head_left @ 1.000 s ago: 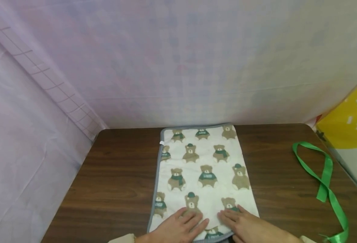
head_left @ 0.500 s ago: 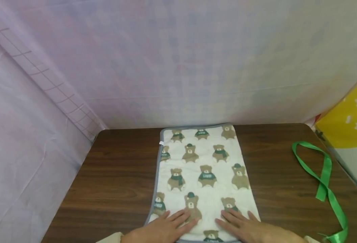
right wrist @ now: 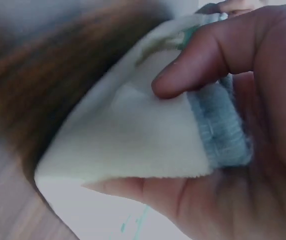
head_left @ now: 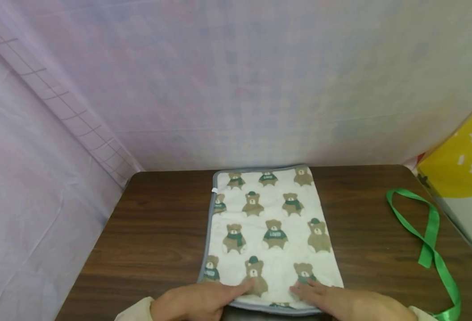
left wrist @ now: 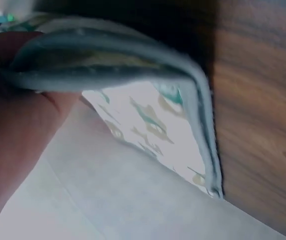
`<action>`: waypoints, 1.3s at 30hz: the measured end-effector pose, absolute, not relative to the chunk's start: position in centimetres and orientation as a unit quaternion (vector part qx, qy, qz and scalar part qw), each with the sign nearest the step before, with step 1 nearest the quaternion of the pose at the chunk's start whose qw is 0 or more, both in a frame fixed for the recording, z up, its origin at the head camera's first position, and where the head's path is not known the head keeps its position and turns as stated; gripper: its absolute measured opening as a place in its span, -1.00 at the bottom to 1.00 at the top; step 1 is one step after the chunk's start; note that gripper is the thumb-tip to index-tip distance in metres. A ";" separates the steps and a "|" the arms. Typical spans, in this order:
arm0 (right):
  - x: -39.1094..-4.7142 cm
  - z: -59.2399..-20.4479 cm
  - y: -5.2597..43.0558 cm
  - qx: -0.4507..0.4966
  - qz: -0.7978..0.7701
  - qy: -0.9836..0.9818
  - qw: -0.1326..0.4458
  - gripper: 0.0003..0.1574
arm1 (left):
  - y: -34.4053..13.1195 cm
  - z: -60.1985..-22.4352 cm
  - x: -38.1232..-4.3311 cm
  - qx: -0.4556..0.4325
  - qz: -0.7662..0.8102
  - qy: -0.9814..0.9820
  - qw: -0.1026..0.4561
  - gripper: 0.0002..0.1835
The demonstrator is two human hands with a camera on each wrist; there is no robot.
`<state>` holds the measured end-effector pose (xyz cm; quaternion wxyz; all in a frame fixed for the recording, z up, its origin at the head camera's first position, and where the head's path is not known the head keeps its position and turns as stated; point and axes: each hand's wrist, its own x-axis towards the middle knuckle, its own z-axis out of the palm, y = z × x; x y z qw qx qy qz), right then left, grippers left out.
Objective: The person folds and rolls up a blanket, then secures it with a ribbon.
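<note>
A white folded blanket (head_left: 276, 240) with brown bears in green clothes and a grey bound edge lies in the middle of the table in the head view. My left hand (head_left: 196, 299) grips its near edge at the left, thumb on top. At the near right corner, my right hand (head_left: 350, 301) pinches the same edge, its thumb over the print. In the left wrist view, the grey binding (left wrist: 123, 40) bows up in two layers beside the palm. The right wrist view has the cloth corner (right wrist: 148, 130) between thumb and fingers. Most fingers are hidden under the blanket.
A green ribbon (head_left: 432, 223) lies looped on the right side of the dark wooden table (head_left: 159, 223). A pale curtain (head_left: 236, 89) hangs along the back edge, with a white sheet (head_left: 27, 200) at the left. A yellow patterned panel (head_left: 457, 169) stands at the right.
Both hands lay flat on the blanket's near part, moved apart and toward its near edge, and now grip it, fingers below and thumbs above. The near edge has come up a little.
</note>
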<state>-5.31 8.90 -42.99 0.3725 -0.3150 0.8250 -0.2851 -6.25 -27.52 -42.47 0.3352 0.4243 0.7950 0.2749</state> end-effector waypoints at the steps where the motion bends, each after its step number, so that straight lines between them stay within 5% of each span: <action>1: -5.4 -42.5 9.0 -0.313 -0.289 0.825 0.370 -0.08 | -27.6 -42.4 -6.4 0.423 0.273 0.798 0.332 -0.32; 3: -5.7 -42.0 9.1 -0.315 -0.291 0.824 0.370 -0.10 | -27.9 -42.2 -6.9 0.460 0.221 0.813 0.279 -0.17; 7: -6.6 -41.8 9.3 -0.358 -0.294 0.812 0.354 -0.25 | -28.4 -41.5 -7.5 0.426 0.237 0.827 0.282 -0.10; 15: -8.7 -41.6 10.2 -0.469 -0.268 0.802 0.256 -0.01 | -29.8 -40.8 -9.3 0.415 0.272 0.837 0.231 -0.27; 22: -9.6 -40.0 11.1 -0.401 -0.259 0.843 0.248 -0.14 | -30.6 -40.4 -10.9 0.394 0.312 0.844 0.186 -0.38; 31: -11.2 -38.8 12.1 -0.416 -0.276 0.846 0.188 -0.21 | -31.6 -39.8 -12.5 0.367 0.381 0.825 0.200 -0.17; 39: -12.7 -38.8 12.7 -0.426 -0.321 0.831 0.162 -0.25 | -32.6 -39.4 -13.9 0.327 0.416 0.835 0.154 -0.35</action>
